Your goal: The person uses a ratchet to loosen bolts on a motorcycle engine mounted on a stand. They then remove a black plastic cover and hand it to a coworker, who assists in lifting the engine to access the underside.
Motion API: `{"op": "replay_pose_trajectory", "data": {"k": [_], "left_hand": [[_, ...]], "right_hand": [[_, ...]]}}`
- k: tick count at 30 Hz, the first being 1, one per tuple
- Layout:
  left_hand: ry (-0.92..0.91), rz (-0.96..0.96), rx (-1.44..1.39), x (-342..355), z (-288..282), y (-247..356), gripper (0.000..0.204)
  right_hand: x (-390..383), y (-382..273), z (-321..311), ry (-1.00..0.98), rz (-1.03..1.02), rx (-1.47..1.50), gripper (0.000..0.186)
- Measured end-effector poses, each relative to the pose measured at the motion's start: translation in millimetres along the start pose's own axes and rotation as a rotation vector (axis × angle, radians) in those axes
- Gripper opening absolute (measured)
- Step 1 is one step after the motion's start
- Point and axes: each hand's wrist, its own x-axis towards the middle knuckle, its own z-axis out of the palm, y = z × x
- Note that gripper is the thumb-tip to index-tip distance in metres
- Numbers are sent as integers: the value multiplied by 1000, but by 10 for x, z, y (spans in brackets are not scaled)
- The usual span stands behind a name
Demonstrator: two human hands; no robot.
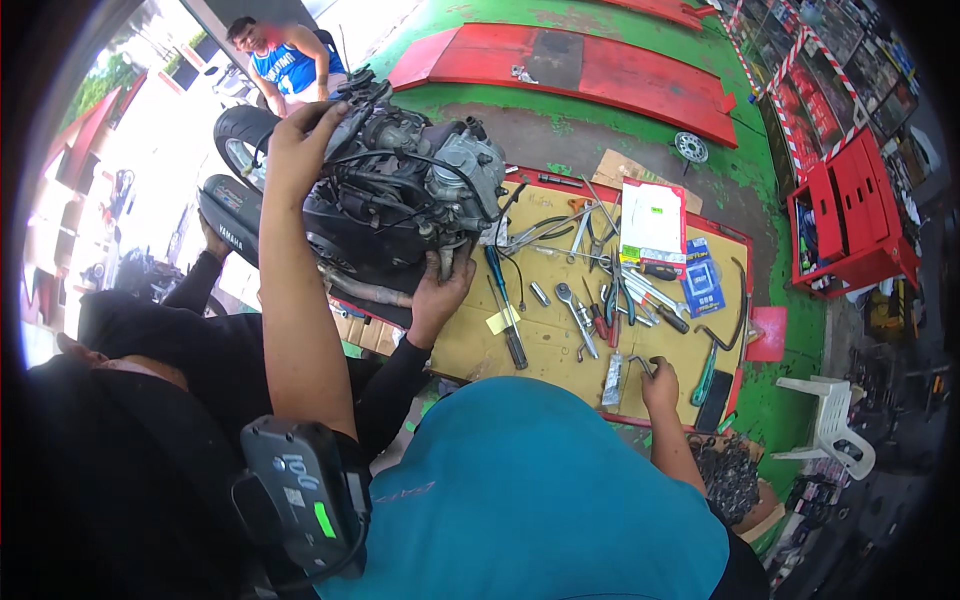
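Observation:
My left hand (pixel 303 135) reaches up over the motorcycle engine (pixel 400 170), its fingers bent around the upper edge. My right hand (pixel 658 384), at the near edge of the workbench, has its fingers closed on a small bent metal tool that looks like a hex key (pixel 640 364). Beside it lies a small clear packet (pixel 612 380). A co-worker in black, on my left, supports the engine from below with one hand (pixel 440 292) near the exhaust pipe (pixel 365 288). That person's other hand (pixel 213 240) is at the black cover by the wheel (pixel 245 140).
Pliers (pixel 540 233), a ratchet (pixel 577 318), screwdrivers (pixel 506 310), a socket (pixel 540 293) and a blue card pack (pixel 703 280) lie on the yellow bench top (pixel 460 345). A red tool cabinet (pixel 850 215) and a white chair (pixel 832 425) stand right. Another person (pixel 290 65) sits beyond the engine.

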Motion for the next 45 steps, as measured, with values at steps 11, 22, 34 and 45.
{"op": "replay_pose_trajectory", "data": {"k": [11, 22, 34, 45], "left_hand": [[116, -26, 132, -204, 155, -148, 48], [210, -93, 36, -187, 307, -99, 52], [735, -51, -298, -972, 574, -312, 56], [565, -259, -256, -2399, 1136, -357, 58]], "right_hand": [[-439, 442, 501, 246, -52, 105, 32], [-2027, 429, 641, 382, 209, 202, 33], [-2856, 409, 505, 315, 144, 242, 33], [-1641, 156, 206, 219, -270, 247, 39]]}}
